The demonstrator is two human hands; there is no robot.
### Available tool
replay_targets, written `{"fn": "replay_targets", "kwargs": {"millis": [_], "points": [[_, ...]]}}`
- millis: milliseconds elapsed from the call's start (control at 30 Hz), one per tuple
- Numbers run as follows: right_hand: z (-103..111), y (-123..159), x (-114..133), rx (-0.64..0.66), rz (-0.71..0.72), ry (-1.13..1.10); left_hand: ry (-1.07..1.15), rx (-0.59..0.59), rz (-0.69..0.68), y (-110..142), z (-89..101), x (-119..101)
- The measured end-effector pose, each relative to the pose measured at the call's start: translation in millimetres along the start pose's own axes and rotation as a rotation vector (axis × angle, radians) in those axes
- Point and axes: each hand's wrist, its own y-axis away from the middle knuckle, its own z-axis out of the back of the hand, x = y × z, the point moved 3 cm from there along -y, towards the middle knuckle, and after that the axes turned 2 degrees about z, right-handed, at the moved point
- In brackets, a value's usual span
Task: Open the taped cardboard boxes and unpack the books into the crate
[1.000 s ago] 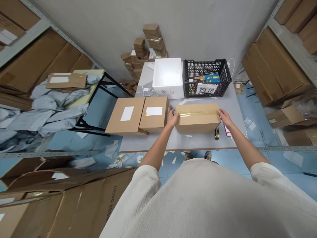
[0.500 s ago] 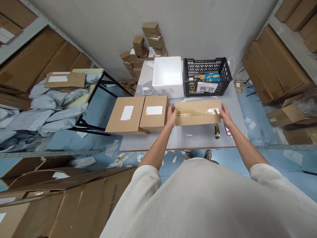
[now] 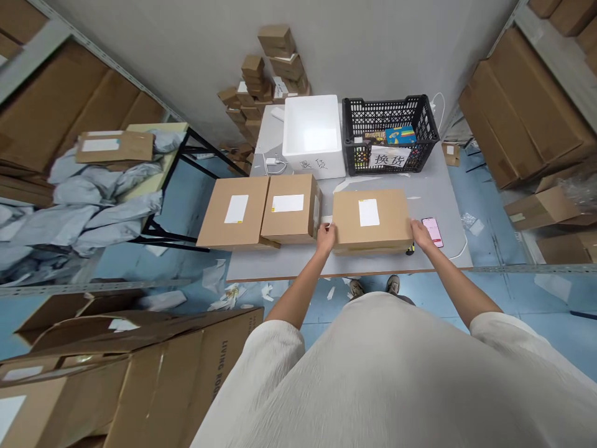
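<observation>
A cardboard box (image 3: 349, 219) with a white label on its upper face is on the grey table in front of me. My left hand (image 3: 326, 237) grips its left end, fingers curled at the edge. At the opposite end, my right hand (image 3: 421, 234) holds the box with the thumb and fingers closed on its side. A yellow-and-black utility knife (image 3: 410, 250) pokes out from under or beside the box's near right corner, mostly hidden. Just right of my right hand lies a phone (image 3: 433, 232) with a lit screen.
Two labelled cartons (image 3: 288, 227) stand left on the table (image 3: 275, 267). A white foam box (image 3: 310, 168) and a black crate (image 3: 349, 158) line the back. Grey parcels (image 3: 69, 224) cover a side table; a large open carton (image 3: 181, 373) stands at lower left.
The box has turned between my hands: its taped side faced up before, now its labelled face does. It sits slightly lower in view and covers most of the utility knife.
</observation>
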Motion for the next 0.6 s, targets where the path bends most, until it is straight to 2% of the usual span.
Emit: {"fn": "replay_targets", "kwargs": {"millis": [167,267,433,500,600], "points": [[-8.2,4.8,-17.5,0.009,-0.110,0.063,-0.065,0.072,0.035,5.3,-3.5,20.0],[-8.0,-1.1,-19.6,0.013,-0.123,0.044,-0.067,0.084,0.037,3.7,-3.8,19.7],[-7.6,-20.3,7.6,0.009,0.040,-0.086,-0.045,0.056,-0.051,-12.9,-8.5,-9.9],[-9.7,-30.3,21.2,0.025,0.077,-0.120,-0.011,0.054,-0.110,-22.1,-13.0,-27.0],[-14.4,-45.5,36.0,0.050,0.096,-0.138,0.007,0.058,-0.102,-34.9,-20.7,-44.7]]}}
